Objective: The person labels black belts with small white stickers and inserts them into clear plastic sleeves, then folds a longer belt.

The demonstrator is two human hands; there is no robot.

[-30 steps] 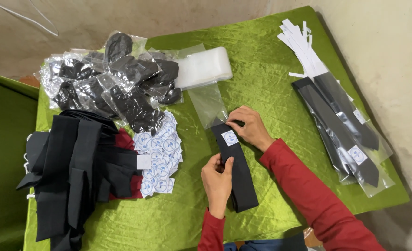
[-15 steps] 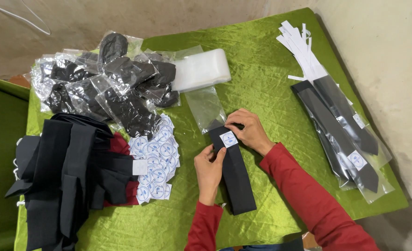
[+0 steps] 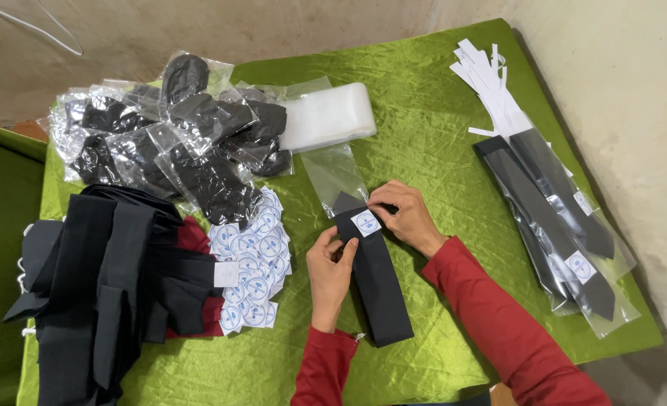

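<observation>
Head view: our left hand [image 3: 330, 265] pinches the black tie [image 3: 375, 280] steady while our right hand [image 3: 404, 216] grips its tip, guiding it into the clear sleeve [image 3: 333, 174].

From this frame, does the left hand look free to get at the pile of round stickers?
Probably yes: the left hand rests on the black tie, and the round stickers lie uncovered on the green cloth just to its left, with nothing between.
</observation>
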